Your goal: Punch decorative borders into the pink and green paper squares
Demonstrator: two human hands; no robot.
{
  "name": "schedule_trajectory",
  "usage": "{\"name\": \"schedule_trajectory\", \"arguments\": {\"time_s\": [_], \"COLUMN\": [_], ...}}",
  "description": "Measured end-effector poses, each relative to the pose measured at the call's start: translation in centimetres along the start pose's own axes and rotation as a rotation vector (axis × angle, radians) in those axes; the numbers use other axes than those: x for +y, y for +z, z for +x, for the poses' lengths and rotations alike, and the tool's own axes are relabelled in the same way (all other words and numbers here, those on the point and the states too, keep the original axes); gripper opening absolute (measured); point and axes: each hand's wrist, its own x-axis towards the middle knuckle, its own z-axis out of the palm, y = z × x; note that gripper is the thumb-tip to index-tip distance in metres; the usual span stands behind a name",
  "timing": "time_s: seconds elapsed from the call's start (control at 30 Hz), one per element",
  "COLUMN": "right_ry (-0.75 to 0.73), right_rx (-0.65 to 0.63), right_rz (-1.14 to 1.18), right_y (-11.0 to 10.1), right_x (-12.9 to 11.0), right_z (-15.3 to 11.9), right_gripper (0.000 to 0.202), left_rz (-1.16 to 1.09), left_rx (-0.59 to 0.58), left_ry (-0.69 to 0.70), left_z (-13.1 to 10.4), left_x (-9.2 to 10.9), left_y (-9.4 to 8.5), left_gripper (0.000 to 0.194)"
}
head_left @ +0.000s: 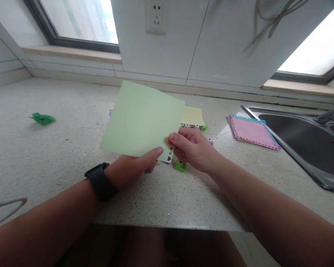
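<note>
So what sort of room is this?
Most likely a kitchen: a metal sink with a faucet is set into a speckled countertop, and a power socket sits on the tiled wall behind.

A kitchen, by the look of it: a steel sink (303, 142) with a tap (331, 114) is set into a speckled tabletop (58, 155), which runs along a white tiled wall (225, 44) with a socket (156, 15) between two windows (80, 22).
</note>
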Motion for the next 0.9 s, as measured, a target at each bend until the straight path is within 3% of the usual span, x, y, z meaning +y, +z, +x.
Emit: {"name": "schedule_trajectory", "arguments": {"time_s": [0.3,0.47,0.77,0.9], "right_ry": [0.115,0.115,0.154,0.138], "right_rx": [-0.057,-0.041,-0.144,-0.103], "right_rz": [0.023,0.037,-0.011,-0.074], "right_y": [-0.1,-0.4,-1.4,-2.2], "right_x": [-0.5,-0.9,-1.5,-2.1], "right_z": [0.0,0.0,-0.5,-0.5], "right_gripper": [0.037,0.031,0.027,0.03], "left_rz": [0.021,0.026,0.072,0.059], "left_rx": [0.043,0.056,0.072,0.084], "left_ry": [-0.063,-0.09,-0.146,-0.158], "left_z": [-0.1,-0.2,-0.1,-0.1], "left_x": [0.2,0.9,0.9,0.8], "left_y": [0.1,0.2,0.2,0.1], "left_gripper": [0.049,0.048,0.057,0.058]}}
